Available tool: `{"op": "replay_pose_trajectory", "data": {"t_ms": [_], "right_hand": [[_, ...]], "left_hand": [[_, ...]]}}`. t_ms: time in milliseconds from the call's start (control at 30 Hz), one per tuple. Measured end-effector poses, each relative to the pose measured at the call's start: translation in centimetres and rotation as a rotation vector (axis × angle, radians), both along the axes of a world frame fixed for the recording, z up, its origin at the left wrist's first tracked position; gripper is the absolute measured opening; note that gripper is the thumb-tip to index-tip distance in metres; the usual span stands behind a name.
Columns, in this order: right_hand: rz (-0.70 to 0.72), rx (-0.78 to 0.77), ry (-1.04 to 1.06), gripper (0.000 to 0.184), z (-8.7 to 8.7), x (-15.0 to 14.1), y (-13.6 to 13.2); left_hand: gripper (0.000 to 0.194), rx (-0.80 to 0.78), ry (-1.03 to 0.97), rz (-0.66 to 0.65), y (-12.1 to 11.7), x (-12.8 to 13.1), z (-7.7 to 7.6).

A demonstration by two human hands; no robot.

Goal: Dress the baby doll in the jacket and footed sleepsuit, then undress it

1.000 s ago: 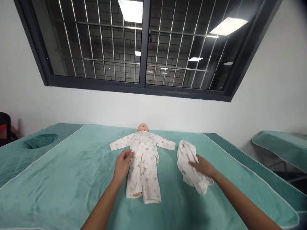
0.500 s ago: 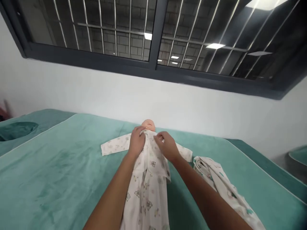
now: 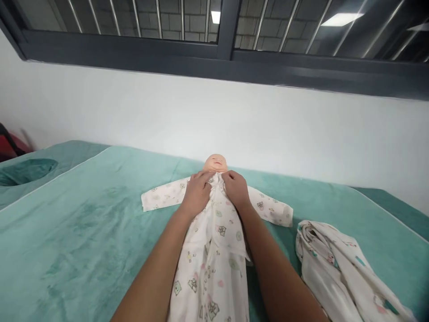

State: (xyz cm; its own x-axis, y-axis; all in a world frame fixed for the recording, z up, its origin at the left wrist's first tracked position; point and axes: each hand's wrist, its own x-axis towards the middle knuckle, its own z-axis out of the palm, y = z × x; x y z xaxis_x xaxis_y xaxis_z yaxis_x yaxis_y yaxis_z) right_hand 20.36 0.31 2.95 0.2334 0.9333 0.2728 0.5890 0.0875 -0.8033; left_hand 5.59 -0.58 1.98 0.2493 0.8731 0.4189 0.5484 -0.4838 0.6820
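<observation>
A baby doll point(image 3: 216, 162) lies on its back on a teal towel point(image 3: 83, 223), dressed in a white printed romper point(image 3: 214, 241) with its sleeves spread out. My left hand point(image 3: 197, 193) and my right hand point(image 3: 236, 188) rest side by side on the doll's chest just below the neck. Both hands have their fingers curled and pinched on the romper's front opening. A crumpled white printed cloth point(image 3: 335, 264) lies on the towel to the right of my right forearm.
The towel covers a padded table against a white wall point(image 3: 268, 129) under a dark-framed barred window point(image 3: 228, 49). A darker teal surface with a face hole point(image 3: 27, 172) lies at the far left. A red object point(image 3: 10, 145) shows at the left edge.
My right hand let go of the crumpled cloth and moved to the doll's chest. My left hand rose from the doll's waist to its collar. The view came closer and lower.
</observation>
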Motion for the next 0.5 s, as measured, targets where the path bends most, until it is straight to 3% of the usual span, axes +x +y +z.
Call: {"op": "replay_pose_trajectory", "data": {"t_ms": [133, 300, 400, 500], "right_hand": [[-0.083, 0.074, 0.158, 0.026, -0.2, -0.3, -1.6], [-0.146, 0.131, 0.196, 0.022, -0.5, -1.1, -5.9], [-0.069, 0.148, 0.103, 0.021, -0.5, -1.5, -7.4], [0.023, 0.1, -0.06, 0.022, -0.2, -1.6, -7.0]], "left_hand": [[0.042, 0.025, -0.071, -0.026, -1.3, -0.6, -0.2], [0.034, 0.003, -0.062, -0.023, -2.8, -1.0, 0.1], [0.034, -0.004, -0.053, -0.023, -3.1, -1.1, 0.3], [0.036, 0.001, -0.044, -0.032, -3.1, -1.0, 0.4]]}}
